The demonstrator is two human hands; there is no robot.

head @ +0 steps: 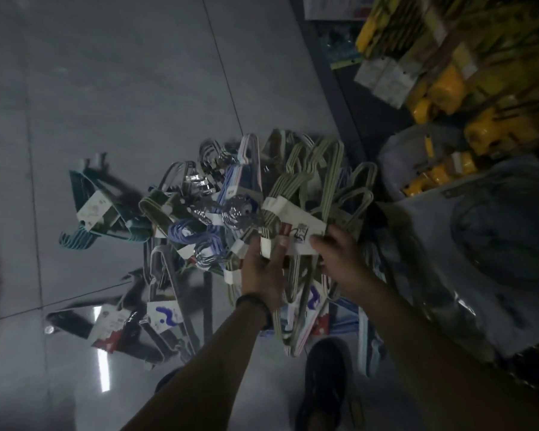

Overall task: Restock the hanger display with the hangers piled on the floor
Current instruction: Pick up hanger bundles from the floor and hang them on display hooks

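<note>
A pile of bundled hangers point(199, 209) lies on the grey tiled floor: teal, purple, chrome, black and pale green packs with paper labels. My left hand point(262, 272) and my right hand point(339, 259) both grip a pack of pale green hangers point(296, 188) by its white paper band point(293, 231), held just above the pile. The hooks of this pack point away from me. More green and pink hangers hang down below my hands.
A dark shelf unit point(339, 98) runs along the right, stocked with yellow packaged goods point(448, 88) and bagged items point(495, 231). My dark shoe point(321, 387) stands on the floor near the pile. Open tiled floor point(106, 88) stretches to the left.
</note>
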